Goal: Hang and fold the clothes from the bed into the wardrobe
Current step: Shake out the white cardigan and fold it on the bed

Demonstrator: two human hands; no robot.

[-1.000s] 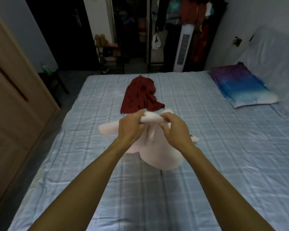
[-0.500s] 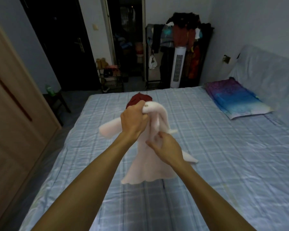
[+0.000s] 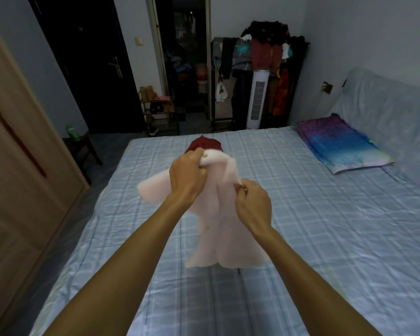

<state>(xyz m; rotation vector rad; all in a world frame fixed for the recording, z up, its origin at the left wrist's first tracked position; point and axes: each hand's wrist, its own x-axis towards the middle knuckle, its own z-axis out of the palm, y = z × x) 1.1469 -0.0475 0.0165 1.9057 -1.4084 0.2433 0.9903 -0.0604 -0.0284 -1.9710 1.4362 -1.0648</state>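
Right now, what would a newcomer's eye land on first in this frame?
The pale pink garment held up over the middle of the bed, the left hand gripping its collar and the right hand pinching its front edge lower down. Just behind it a dark red garment lies on the bed, and a purple-blue pillow sits at the far right.

"What carried the clothes?"

"A wide bed (image 3: 325,251), spread with a pale blue checked sheet (image 3: 136,229)."

"And what lay on it?"

"A dark red garment (image 3: 205,144) lay near the far edge, partly hidden. A purple-and-blue pillow (image 3: 337,144) lay at the right, well apart from it."
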